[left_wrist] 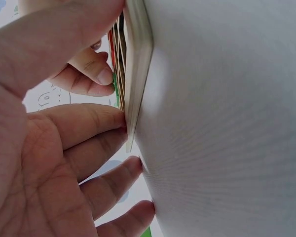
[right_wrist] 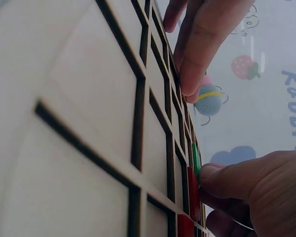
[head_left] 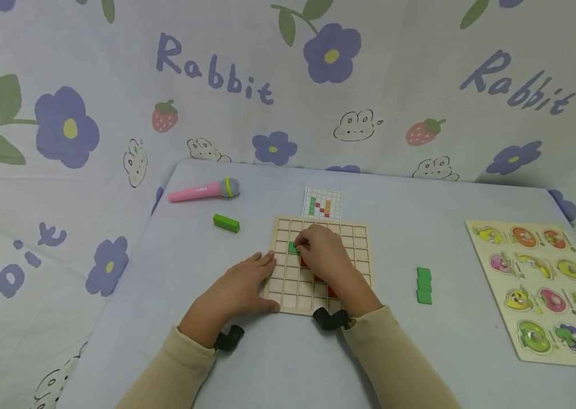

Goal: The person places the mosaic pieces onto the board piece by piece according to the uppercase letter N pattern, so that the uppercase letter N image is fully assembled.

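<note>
A patterned cloth backdrop rises behind a pale table. The wooden grid board sits at the frame's centre, below a pattern card. The left hand, fingers apart, steadies its left edge; the right hand pinches a green tile at a square in the upper left of the board. The work looks partly done: red tiles already fill a diagonal, while three loose green tiles remain at centre right. The card's orange squares have no visible match on the board.
</note>
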The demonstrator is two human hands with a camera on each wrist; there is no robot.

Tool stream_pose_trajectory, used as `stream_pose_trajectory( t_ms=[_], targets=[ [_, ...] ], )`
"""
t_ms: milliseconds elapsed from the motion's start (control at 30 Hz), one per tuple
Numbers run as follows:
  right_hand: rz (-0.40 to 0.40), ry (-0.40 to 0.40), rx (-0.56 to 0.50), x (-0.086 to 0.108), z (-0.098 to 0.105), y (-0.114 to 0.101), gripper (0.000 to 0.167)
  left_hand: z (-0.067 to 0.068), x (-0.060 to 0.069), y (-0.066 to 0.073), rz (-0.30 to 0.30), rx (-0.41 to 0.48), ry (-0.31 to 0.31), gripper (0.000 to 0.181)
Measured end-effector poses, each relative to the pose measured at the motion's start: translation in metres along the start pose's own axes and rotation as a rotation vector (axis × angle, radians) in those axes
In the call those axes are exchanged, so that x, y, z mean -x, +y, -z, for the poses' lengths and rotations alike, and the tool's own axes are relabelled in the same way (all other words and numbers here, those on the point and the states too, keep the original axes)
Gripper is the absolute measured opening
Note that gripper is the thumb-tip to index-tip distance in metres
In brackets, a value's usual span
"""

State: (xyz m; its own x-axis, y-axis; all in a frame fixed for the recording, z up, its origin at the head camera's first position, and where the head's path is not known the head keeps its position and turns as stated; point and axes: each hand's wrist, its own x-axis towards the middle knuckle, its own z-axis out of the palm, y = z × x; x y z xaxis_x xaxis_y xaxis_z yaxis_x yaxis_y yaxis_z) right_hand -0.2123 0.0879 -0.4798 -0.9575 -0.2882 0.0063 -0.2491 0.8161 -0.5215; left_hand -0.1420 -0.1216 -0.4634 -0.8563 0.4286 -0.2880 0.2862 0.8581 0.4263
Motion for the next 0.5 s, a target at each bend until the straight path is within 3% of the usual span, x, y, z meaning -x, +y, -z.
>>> stream_pose_trajectory(
  t_ms=[333, 500],
  targets=[
    [0.011, 0.003, -0.002, 0.002, 0.001, 0.000, 0.011, -0.001, -0.002, -0.002, -0.002, -0.008, 0.001, 0.100],
    [-0.013, -0.036, -0.141, 0.014, 0.017, 0.006, 0.014, -0.001, -0.002, -0.002, 0.007, -0.004, -0.005, 0.100]
  ],
)
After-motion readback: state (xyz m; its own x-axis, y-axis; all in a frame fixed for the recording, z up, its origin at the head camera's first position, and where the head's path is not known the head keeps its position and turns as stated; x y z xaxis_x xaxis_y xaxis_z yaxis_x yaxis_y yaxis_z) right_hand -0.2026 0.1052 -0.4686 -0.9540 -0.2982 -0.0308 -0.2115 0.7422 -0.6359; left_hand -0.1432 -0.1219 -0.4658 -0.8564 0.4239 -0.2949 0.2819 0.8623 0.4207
